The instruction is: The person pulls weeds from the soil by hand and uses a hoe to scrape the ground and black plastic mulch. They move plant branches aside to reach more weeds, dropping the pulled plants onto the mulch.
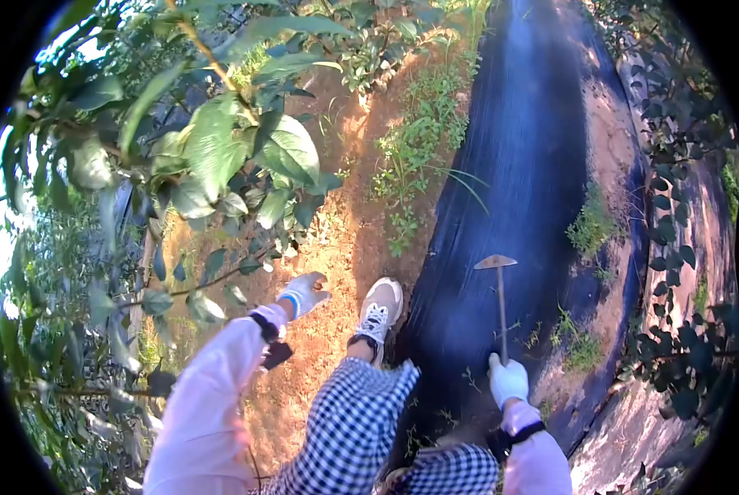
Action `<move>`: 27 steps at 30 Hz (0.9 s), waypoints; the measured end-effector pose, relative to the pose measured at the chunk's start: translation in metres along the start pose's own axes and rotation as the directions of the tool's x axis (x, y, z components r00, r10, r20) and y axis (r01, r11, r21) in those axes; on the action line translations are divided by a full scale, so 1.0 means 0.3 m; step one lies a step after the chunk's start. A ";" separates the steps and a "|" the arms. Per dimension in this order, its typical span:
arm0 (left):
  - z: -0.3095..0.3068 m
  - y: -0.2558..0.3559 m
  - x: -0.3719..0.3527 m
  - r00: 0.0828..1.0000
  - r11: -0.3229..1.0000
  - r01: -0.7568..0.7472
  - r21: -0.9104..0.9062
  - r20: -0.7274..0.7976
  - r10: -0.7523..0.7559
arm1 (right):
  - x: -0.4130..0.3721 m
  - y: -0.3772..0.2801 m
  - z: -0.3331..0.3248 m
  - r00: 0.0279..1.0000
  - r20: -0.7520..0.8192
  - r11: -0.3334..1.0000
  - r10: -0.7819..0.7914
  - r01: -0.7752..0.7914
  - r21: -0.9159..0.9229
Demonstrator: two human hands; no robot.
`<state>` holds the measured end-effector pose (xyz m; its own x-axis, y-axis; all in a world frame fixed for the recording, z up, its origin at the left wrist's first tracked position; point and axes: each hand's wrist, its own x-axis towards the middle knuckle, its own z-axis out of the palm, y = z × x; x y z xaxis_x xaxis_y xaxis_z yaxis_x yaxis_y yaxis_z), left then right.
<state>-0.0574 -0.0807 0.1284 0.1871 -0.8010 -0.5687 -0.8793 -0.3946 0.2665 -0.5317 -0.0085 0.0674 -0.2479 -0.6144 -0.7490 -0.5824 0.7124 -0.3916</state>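
Observation:
My right hand [508, 379], in a white glove, grips the thin shaft of a small hoe [500, 297]. Its flat triangular blade points away from me, above a black ground sheet [518, 165]. My left hand [302, 294], also gloved in white with a blue stripe, hangs over bare soil and holds nothing; its fingers are loosely curled. My leg in checked trousers and a white shoe [379, 309] stands at the sheet's left edge, between the two hands.
Leafy branches [221, 148] crowd the left side close to my left arm. A strip of brown soil [345, 239] with small weeds [411, 148] runs beside the black sheet. More weeds [588, 227] and dark shrubs [675, 247] line the right.

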 end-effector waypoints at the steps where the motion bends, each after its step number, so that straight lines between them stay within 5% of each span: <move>1: 0.093 -0.084 0.109 0.986 1.000 0.004 -0.013 -0.167 -0.006 | -0.012 -0.042 -0.039 0.999 -0.037 1.000 -0.004 0.003 -0.023; 3: 0.214 -0.214 0.303 0.939 0.984 0.056 -0.169 -0.327 -0.110 | -0.063 -0.155 -0.106 0.991 -0.127 0.991 0.037 -0.021 0.131; 5: 0.212 -0.197 0.409 0.866 0.977 0.145 -0.160 -0.457 -0.203 | 0.002 -0.186 -0.132 0.973 -0.229 0.998 0.004 0.012 0.068; 8: 0.164 -0.142 0.565 0.841 0.906 0.257 -0.336 -0.384 -0.381 | 0.112 -0.266 -0.131 0.984 -0.113 0.920 0.137 -0.084 0.384; 11: 0.107 -0.043 0.625 0.812 0.931 0.053 -0.362 -0.527 -0.251 | 0.181 -0.326 -0.055 0.971 -0.071 0.832 0.227 -0.156 0.533; 15: 0.086 -0.062 0.764 0.898 0.987 0.084 -0.136 -0.420 -0.134 | 0.212 -0.338 0.092 0.940 -0.044 0.760 0.337 -0.244 0.603; 16: 0.132 -0.134 0.846 0.896 0.971 0.042 -0.236 -0.420 -0.141 | 0.203 -0.357 0.094 0.937 -0.053 0.758 0.344 -0.244 0.605; 18: 0.189 -0.277 0.909 0.847 0.984 -0.095 -0.148 -0.531 0.002 | 0.201 -0.361 0.092 0.928 -0.051 0.755 0.369 -0.267 0.599; 22: 0.199 -0.299 0.750 0.769 0.824 -0.213 -0.525 -0.611 -0.190 | 0.215 -0.359 0.081 0.926 -0.041 0.771 0.376 -0.288 0.568; 25: 0.256 -0.284 0.589 0.819 0.582 -0.120 -0.804 -0.411 -0.399 | 0.219 -0.357 0.082 0.927 -0.051 0.785 0.371 -0.284 0.550; 26: 0.253 -0.291 0.594 0.795 0.770 -0.030 -0.637 -0.483 -0.368 | 0.218 -0.355 0.083 0.928 -0.044 0.780 0.369 -0.284 0.558; 27: 0.247 -0.304 0.628 0.781 0.898 -0.118 -0.424 -0.598 -0.180 | 0.218 -0.355 0.081 0.930 -0.036 0.777 0.367 -0.285 0.561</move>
<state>0.0255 -0.1625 -0.0607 0.5662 -0.8238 -0.0267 -0.6256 -0.4506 0.6368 -0.4672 -0.1164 0.0471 -0.4718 -0.3219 -0.8208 0.0520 0.9192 -0.3904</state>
